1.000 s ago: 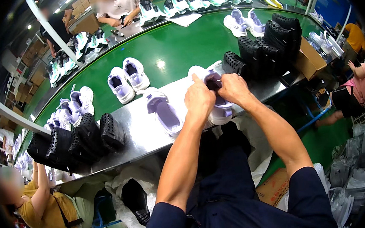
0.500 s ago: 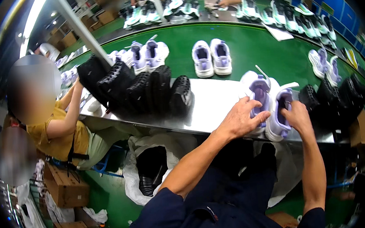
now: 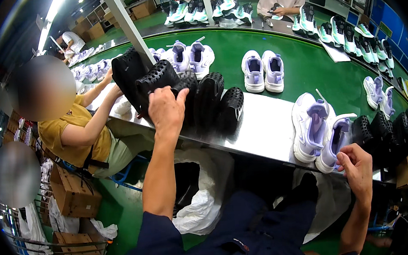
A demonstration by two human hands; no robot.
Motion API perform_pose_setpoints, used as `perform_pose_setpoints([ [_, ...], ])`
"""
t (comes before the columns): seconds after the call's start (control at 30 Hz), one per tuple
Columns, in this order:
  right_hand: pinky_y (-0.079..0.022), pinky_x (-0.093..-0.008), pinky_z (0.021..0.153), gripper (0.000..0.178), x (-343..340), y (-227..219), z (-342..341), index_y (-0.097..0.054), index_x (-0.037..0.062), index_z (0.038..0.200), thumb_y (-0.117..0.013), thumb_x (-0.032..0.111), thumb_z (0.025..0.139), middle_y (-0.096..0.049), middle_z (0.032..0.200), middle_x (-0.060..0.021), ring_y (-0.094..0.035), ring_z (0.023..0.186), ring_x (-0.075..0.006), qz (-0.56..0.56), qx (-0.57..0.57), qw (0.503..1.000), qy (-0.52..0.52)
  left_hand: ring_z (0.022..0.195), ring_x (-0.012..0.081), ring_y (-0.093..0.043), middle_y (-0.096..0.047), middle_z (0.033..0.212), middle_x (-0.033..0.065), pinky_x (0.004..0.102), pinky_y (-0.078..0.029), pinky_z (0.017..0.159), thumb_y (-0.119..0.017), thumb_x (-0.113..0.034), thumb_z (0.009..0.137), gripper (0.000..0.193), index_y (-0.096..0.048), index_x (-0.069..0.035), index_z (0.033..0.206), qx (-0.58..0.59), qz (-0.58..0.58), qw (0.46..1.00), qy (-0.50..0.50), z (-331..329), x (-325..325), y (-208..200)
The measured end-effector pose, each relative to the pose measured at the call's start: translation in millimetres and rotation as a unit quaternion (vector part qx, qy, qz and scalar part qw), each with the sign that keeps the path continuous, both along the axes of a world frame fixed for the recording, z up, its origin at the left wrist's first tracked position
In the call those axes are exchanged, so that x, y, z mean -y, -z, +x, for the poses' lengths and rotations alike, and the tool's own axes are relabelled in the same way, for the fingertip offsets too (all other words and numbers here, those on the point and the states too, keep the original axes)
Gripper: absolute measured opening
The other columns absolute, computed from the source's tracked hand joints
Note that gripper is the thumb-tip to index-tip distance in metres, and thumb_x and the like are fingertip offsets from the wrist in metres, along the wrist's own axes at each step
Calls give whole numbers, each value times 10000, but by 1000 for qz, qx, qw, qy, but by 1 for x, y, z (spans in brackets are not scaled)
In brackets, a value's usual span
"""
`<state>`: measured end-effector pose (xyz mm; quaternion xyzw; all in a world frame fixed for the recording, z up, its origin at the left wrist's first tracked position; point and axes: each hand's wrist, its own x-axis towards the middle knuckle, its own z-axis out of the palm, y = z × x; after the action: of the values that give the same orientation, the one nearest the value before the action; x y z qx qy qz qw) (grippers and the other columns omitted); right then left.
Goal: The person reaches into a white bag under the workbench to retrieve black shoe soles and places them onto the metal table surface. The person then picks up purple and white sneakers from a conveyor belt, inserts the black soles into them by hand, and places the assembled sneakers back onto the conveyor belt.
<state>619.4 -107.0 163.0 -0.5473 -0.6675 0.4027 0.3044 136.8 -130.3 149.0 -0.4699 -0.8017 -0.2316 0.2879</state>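
Observation:
My left hand (image 3: 166, 112) is closed over one of several black perforated shoe forms (image 3: 231, 108) that stand in a row at the left of the metal ledge. Its fingertips are partly hidden against the black form. My right hand (image 3: 358, 165) has its fingers curled and pinched beside the heel of a white and lavender sneaker (image 3: 332, 146); what it holds, if anything, I cannot make out. A second matching sneaker (image 3: 307, 131) stands just left of it. Both rest on the ledge's front edge, laces sticking up.
Another sneaker pair (image 3: 263, 72) stands on the green belt (image 3: 226, 44). More black forms (image 3: 381, 130) crowd the right end. A seated co-worker (image 3: 77, 132) in a yellow shirt is at left. Below the ledge sits a white sack (image 3: 203, 206). Mint and black shoes (image 3: 350, 39) line the far side.
My left hand has left the sneakers and moved left to the black forms. My right hand has come out of the sneaker's collar and drawn back towards me. The view has shifted left.

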Motion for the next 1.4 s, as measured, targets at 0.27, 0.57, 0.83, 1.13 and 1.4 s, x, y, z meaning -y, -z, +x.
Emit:
perform_pose_setpoints([
  [0.27,-557,-236,696,546,43,37,-107,-501,-55,1338,-682,332,998,-670,1125,-83,-674,883,-142,-150,-472,867,-60,975,340,-647,-664,1106,198,452,-500,830,-804,-376,862,552,-644,63,1155,24,132,921,366,199,57,12],
  [0.57,-459,-261,881,497,49,28,-53,-584,-1,1223,-788,283,870,-611,1109,-13,-569,983,-101,-378,-285,858,-198,1139,197,-592,-613,1264,119,328,-497,937,-752,-255,916,520,-572,8,1328,628,-47,553,545,227,16,10],
  [0.83,-549,-425,654,561,61,0,-30,-614,-37,1070,-826,421,824,-689,830,-194,-692,745,-371,266,202,938,-92,852,121,-663,-694,967,81,264,-548,773,-704,-104,925,174,-647,9,1044,747,14,513,424,259,-14,21],
  [1.13,-488,-445,593,474,-24,-20,12,-633,-73,804,-793,373,813,-620,694,-260,-636,625,-401,141,202,968,-52,1115,376,-594,-612,1217,225,453,-497,972,-757,-309,869,509,-626,18,1237,239,-2,899,366,278,-110,47],
  [1.4,-571,-460,733,412,-86,-14,-17,-722,-71,835,-759,337,788,-710,821,-258,-719,808,-391,53,416,902,-105,819,422,-692,-694,855,273,470,-543,784,-578,-86,857,192,-711,39,916,215,-156,817,512,267,-148,59],
])
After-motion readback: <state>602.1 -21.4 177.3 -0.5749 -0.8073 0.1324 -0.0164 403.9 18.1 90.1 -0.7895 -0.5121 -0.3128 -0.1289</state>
